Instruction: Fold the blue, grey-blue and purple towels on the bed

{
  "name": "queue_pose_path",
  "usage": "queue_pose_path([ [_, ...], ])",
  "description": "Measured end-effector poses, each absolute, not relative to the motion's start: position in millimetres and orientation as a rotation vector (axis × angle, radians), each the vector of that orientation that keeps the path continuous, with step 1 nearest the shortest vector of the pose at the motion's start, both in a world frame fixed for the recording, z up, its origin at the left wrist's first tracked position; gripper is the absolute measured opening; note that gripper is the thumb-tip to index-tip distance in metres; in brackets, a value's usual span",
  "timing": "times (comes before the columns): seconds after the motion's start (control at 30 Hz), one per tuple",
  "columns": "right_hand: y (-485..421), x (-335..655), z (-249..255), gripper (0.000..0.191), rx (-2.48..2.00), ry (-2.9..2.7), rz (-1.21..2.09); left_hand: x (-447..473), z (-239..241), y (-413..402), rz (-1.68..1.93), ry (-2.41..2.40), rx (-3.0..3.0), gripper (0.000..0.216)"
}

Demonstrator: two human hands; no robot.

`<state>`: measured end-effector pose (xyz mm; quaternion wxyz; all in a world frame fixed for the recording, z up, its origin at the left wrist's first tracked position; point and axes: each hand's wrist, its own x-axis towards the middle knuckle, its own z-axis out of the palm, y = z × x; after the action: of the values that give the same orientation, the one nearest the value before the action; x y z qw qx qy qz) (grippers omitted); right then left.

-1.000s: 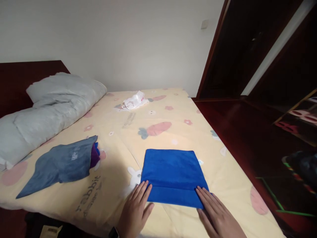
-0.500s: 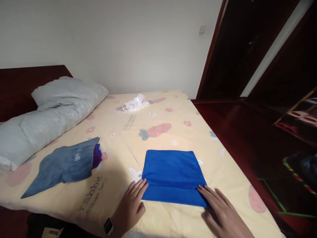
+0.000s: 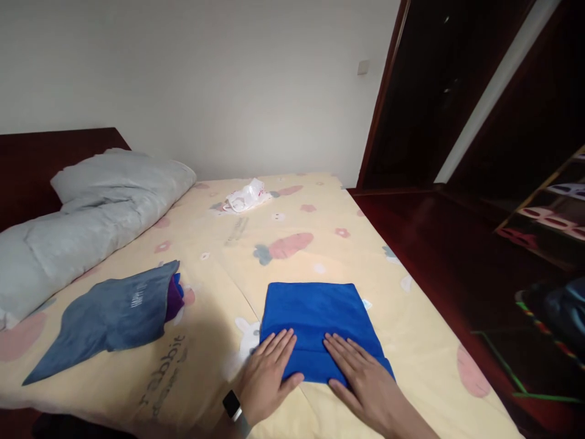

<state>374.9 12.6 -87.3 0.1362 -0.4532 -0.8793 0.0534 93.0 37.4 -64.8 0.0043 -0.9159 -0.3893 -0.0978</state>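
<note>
A blue cloth (image 3: 320,308) lies on the bed with its near edge folded over into a strip. My left hand (image 3: 269,375) rests flat on the near left part of the cloth, fingers stretched out and thumb by the near edge. My right hand (image 3: 361,378) presses flat on the near right part, its fingers extended too. Both palms hide portions of the folded strip. Farther left lies a grey-blue cloth bag (image 3: 109,311) with white lettering, and purple cloth (image 3: 174,300) pokes out of its right-hand opening.
The bed (image 3: 219,256) carries a patterned yellow sheet. A grey quilt (image 3: 105,201) is bunched at the left, and a crumpled white plastic bag (image 3: 247,196) lies toward the back. Right of the bed edge are dark red floor (image 3: 411,231) and a shoe rack (image 3: 543,189).
Both hands have moved inward from the cloth's side edges onto its folded strip and now lie flat. The view has shifted slightly.
</note>
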Motion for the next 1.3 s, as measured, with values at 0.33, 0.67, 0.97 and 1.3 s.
queue_pose_path([
  [0.33, 18.9, 420.5, -56.2, 0.066, -1.475, -2.490, 0.432, 80.5, -46.6, 38.8, -0.287, -1.252, -2.856, 0.067],
  [0.67, 89.3, 363.2, -68.1, 0.060, -1.170, -2.571, 0.413, 142.6, -66.2, 103.1, -0.332, -1.203, -2.985, 0.054],
  [0.97, 164.2, 421.3, -88.8, 0.061, -1.469, -2.456, 0.270, 109.2, -75.0, 183.3, -0.246, -1.481, -2.900, 0.073],
  [1.3, 166.9, 431.4, -100.8, 0.057, -1.456, -2.411, 0.269, 94.3, -90.4, 207.3, -0.367, -1.542, -2.845, 0.064],
])
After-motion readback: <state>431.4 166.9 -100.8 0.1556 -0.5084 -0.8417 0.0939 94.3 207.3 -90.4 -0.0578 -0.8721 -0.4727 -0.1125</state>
